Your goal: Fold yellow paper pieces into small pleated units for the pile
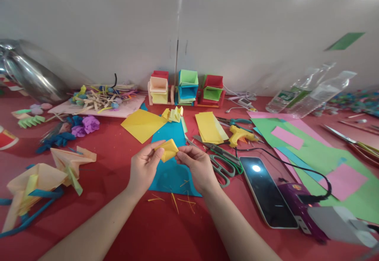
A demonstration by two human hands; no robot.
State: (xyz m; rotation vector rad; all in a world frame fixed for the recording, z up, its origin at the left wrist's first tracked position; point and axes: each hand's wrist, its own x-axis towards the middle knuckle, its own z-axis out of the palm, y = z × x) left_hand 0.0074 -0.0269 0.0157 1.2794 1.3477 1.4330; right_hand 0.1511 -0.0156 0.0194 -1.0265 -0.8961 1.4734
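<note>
My left hand (144, 165) and right hand (200, 167) pinch a yellow paper piece (169, 151), apparently part-folded; the stacked yellow paper rectangles (208, 128) lie unfolded.

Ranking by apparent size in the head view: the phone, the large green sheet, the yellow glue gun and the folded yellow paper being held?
1. Green sheet, even partly covered
2. Phone
3. Glue gun and folded yellow paper: too alike to rank

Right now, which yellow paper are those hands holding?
The small folded yellow paper, pinched between left hand and right hand; the yellow sheet, yellow paper stack and pale folded piece sit beyond, untouched.
</note>
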